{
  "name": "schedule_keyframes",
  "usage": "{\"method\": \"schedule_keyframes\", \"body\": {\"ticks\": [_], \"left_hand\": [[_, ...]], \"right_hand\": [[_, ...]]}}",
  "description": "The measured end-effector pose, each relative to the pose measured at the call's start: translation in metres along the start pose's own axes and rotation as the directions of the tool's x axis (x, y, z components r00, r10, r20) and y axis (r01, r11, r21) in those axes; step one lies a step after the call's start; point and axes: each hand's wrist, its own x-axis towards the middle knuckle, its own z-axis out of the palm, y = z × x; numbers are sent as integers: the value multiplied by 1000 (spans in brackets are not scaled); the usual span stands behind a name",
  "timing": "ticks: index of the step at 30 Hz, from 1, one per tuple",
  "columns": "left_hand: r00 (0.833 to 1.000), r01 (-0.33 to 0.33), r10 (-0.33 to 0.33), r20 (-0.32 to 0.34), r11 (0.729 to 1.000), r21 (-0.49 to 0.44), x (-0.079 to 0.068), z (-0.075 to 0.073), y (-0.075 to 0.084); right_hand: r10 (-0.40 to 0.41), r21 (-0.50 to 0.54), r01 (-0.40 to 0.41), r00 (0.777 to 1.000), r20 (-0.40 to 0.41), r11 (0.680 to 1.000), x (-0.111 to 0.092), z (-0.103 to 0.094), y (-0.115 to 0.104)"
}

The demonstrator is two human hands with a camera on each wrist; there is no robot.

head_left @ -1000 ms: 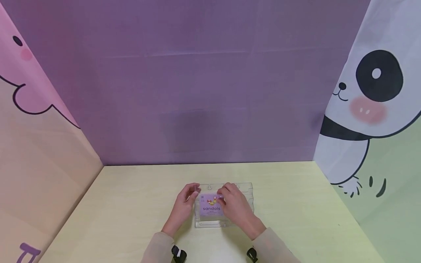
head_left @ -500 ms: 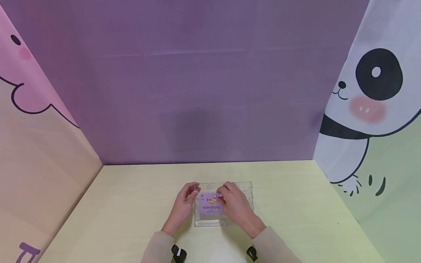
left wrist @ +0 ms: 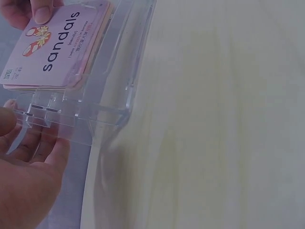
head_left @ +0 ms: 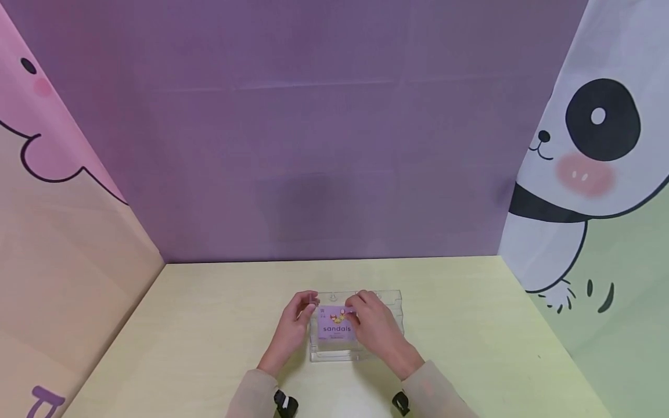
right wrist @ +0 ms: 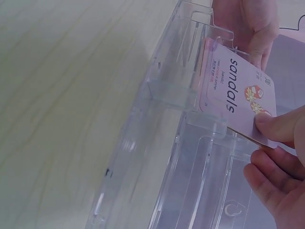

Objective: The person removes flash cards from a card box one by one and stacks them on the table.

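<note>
A clear plastic card rack (head_left: 337,356) with stepped slots stands before me, near the middle of the table. In its left part sits a small stack of flashcards (left wrist: 59,45); the lilac top one reads "sandals" and has a picture of sandals. My right hand (head_left: 380,331) pinches the stack at its edge, thumb on the printed face and fingers behind, as the right wrist view shows. At the rack's left end, my left hand (head_left: 291,326) grips the plastic edge, its fingers curled behind. Slots to the right of the cards hold nothing that I can see.
The pale wood-grain table (head_left: 209,325) runs back to a purple backdrop (head_left: 313,145). A printed pink figure (head_left: 57,133) covers the left wall, and a panda print (head_left: 601,174) the right one. Dark straps (head_left: 400,403) circle both wrists.
</note>
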Motion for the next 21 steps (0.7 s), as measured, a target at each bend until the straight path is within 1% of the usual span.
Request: {"method": "schedule_keyframes", "body": {"ticks": [6, 13, 19, 21], "left_hand": [[1000, 20, -20, -8, 1000, 0, -1, 1, 0], [1000, -5, 6, -9, 1000, 18, -1, 0, -2], [1000, -8, 8, -4, 1000, 23, -1, 0, -2], [1000, 7, -7, -3, 1000, 17, -1, 0, -1]], "right_hand": [[8, -1, -8, 1000, 3, 1000, 1, -3, -1], [25, 27, -25, 999, 23, 999, 1, -6, -2], [52, 58, -53, 998, 32, 997, 1, -6, -2], [56, 62, -57, 998, 29, 996, 0, -6, -2]]}}
